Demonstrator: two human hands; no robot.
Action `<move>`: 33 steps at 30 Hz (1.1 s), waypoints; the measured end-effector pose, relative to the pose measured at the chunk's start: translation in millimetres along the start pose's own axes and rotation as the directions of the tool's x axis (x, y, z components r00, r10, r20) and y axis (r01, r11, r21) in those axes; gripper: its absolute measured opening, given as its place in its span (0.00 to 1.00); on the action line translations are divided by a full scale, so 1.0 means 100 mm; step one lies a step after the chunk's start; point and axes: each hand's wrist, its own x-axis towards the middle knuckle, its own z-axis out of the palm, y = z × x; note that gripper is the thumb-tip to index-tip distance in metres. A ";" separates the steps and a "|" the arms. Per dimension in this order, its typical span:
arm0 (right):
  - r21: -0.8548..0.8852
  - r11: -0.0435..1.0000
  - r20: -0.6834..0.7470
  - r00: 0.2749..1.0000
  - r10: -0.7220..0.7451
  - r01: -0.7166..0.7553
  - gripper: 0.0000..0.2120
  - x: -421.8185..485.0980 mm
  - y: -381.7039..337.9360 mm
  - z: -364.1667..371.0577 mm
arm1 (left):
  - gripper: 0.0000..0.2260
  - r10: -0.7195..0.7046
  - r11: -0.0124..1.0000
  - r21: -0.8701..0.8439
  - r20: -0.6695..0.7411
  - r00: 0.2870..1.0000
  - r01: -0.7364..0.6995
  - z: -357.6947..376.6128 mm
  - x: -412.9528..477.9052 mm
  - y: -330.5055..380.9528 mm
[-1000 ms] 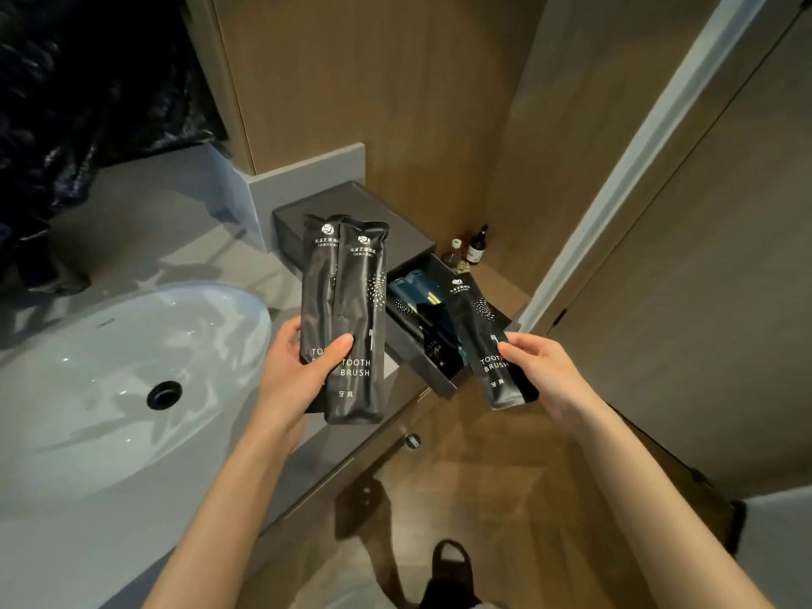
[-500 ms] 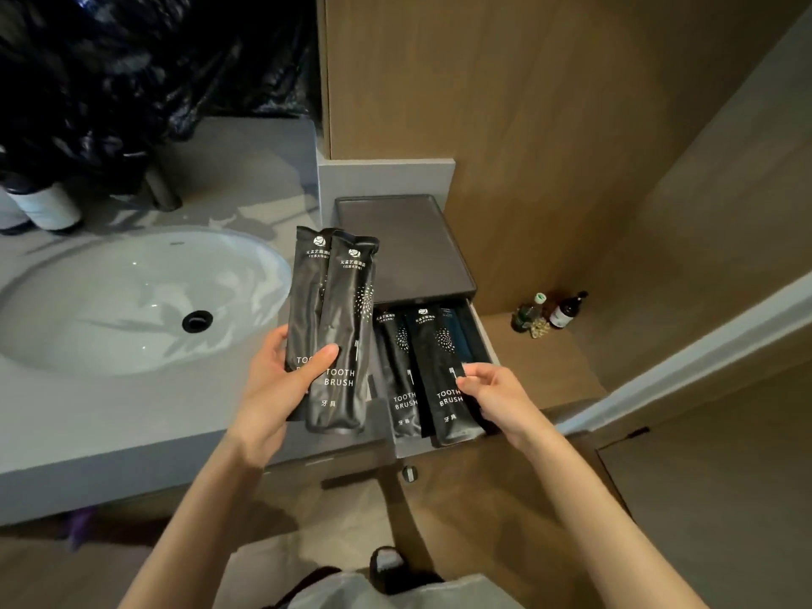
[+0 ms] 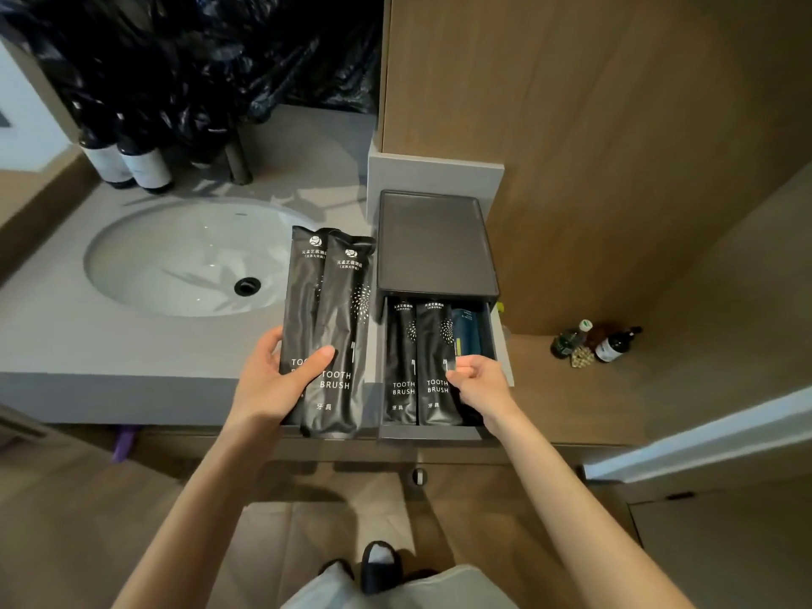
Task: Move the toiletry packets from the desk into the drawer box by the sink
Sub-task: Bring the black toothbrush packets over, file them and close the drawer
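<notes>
Now, my left hand (image 3: pixel 272 380) grips two toothbrush packets (image 3: pixel 334 309), thumb across their fronts and fingers curled behind, the pair overlapping and slightly fanned. Their long axis runs away from my palm toward the wall, the same way as the open drawer (image 3: pixel 433 432) of the drawer box (image 3: pixel 435 239), which lies just to the right of my left thumb. That is what the coming move turns on: the pair is already parallel to the slot, so I judge it needs only a carry to the right and a lowering, no turn.

Inside, two laid packets (image 3: pixel 402 358) lie lengthways side by side, with a blue packet (image 3: pixel 466 327) beyond them against the right wall. My right hand (image 3: pixel 479 380) is over the drawer's near right part, fingers curled at the right edge of the second laid packet; I cannot tell whether they pinch it or only touch it. That hand is nearer the drawer, but my left carries the load. Free floor in the drawer looks scarce, so the pair would probably go on top.
</notes>
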 end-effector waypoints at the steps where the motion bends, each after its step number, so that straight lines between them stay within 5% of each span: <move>1: -0.019 1.000 -0.009 1.000 -0.018 0.018 0.06 -0.01 0.00 0.02 | 0.22 0.004 1.000 -0.005 0.004 1.000 -0.004 0.00 -0.02 0.01; 6: -0.243 0.957 -0.073 0.981 -0.180 0.158 0.02 -0.08 -0.02 0.06 | 0.21 0.012 1.000 0.012 0.037 0.999 -0.013 -0.04 -0.04 -0.02; 11: -0.219 0.964 -0.106 0.979 -0.174 0.148 0.04 -0.08 -0.03 0.05 | 0.24 0.007 1.000 0.003 0.091 0.996 -0.007 -0.06 -0.04 -0.07; 14: -0.211 0.969 -0.111 0.982 -0.155 0.129 0.04 -0.06 -0.03 0.05 | 0.37 -0.017 1.000 0.009 0.119 0.993 0.016 -0.07 -0.01 -0.08; 21: 0.093 0.995 -0.020 0.999 0.030 -0.028 0.11 -0.03 -0.06 0.03 | 0.46 -0.055 0.998 0.013 0.111 0.992 0.054 -0.15 0.09 -0.15; 33: -0.107 0.992 -0.038 0.997 -0.065 0.061 0.10 0.01 -0.10 0.10 | 0.46 -0.041 0.999 0.021 0.059 0.997 0.040 -0.15 0.16 -0.14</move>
